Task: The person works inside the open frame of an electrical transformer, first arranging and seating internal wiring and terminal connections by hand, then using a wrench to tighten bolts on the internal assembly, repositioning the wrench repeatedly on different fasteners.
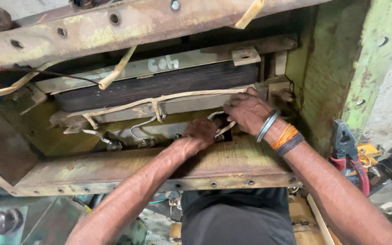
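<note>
Head view: both hands are reached into a rusty green frame (114, 170). The left hand (200, 134) is curled around a pale strap (225, 129) below the dark plate stack (159, 86). The right hand (248, 111), likewise closed, is pressed on the strap at the stack's right end.

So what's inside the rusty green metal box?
Inside the box sits a dark stack of plates tied with tan tape, with wires below. Both hands, left and right, cover whatever is beneath them.
</note>
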The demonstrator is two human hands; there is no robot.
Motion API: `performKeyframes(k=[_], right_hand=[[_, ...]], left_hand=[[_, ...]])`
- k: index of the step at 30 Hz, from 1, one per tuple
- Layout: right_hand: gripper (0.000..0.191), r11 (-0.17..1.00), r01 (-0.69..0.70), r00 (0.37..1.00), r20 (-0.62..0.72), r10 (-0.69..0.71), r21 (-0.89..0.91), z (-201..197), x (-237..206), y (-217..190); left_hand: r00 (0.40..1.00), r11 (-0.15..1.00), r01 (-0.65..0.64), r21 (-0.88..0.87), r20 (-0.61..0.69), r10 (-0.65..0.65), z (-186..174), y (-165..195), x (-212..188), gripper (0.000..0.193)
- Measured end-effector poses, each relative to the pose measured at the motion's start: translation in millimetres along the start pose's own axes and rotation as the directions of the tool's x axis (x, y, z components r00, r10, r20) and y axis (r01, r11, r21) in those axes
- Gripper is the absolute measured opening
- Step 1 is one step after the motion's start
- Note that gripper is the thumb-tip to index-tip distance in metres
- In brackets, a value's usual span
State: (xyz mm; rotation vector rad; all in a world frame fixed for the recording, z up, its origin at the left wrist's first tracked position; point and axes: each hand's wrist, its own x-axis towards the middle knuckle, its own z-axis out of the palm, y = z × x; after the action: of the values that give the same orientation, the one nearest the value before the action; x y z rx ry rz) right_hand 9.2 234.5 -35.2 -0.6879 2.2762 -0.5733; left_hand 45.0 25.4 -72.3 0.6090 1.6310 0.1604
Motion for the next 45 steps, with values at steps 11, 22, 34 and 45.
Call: performKeyframes(k=[11, 22, 34, 45], right_hand=[[0.024, 0.997, -0.081, 0.97, 0.228, 0.083, -0.02, -25.0, 11.2, -6.3], [0.014, 0.857, -0.062, 0.906, -0.331, 0.264, 0.512, -128.5, -87.4, -114.0], [0.024, 0.726, -0.376, 0.925, 0.282, 0.256, 0.575, 68.3, -123.7, -193.7], [0.053, 0.801, -0.468, 0.771, -0.271, 0.577, 0.374, 116.3, -24.0, -251.6]], left_hand=[[0.952, 0.798, 0.306, -0.519, 0.184, -0.245, -76.1, -2.1, -63.3, 0.06], [0.218, 0.452, -0.178, -0.874, -0.483, -0.848, 56.9, -11.6, -302.3, 0.023], [0.397, 0.201, -0.163, -0.966, -0.25, -0.883, 352.2, -29.9, -223.2, 0.031], [0.379, 0.292, -0.258, -0.921, -0.374, -0.846, 336.4, -86.4, -206.8, 0.03]])
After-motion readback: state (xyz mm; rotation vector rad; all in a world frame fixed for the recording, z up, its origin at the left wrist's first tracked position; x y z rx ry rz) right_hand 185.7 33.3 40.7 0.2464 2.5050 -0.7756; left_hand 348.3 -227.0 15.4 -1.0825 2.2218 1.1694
